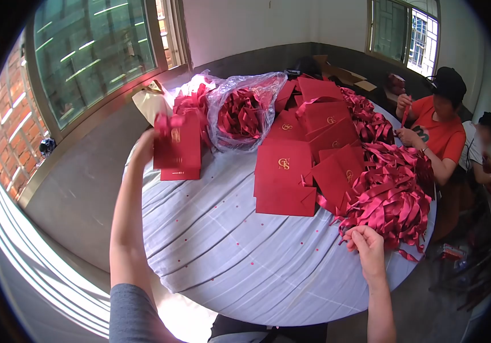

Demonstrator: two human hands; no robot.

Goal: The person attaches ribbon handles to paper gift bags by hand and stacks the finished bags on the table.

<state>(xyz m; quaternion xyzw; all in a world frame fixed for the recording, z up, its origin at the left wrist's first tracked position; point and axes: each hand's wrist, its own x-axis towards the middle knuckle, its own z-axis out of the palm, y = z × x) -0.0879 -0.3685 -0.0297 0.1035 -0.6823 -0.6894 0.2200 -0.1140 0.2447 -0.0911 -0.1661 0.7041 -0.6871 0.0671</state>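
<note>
At the far left of the table, my left hand (pixel 146 143) is at the edge of a red paper bag (pixel 171 150) with gold print and a ribbon handle. Its fingers are partly hidden and blurred, but seem closed on the bag. Another red bag shows underneath. My right hand (pixel 366 243) is pinched at the near edge of a heap of red ribbons (pixel 391 194), with a ribbon end at its fingertips. Between my hands lie stacked red bags (pixel 282 171) with gold lettering, some with ribbon attached.
A clear plastic sack (pixel 242 114) of red ribbons stands at the back of the round table (pixel 228 257), which has a pale cloth. A window (pixel 94 57) is at left. A person in a red shirt (pixel 440 137) sits at right handling something red; another person is behind.
</note>
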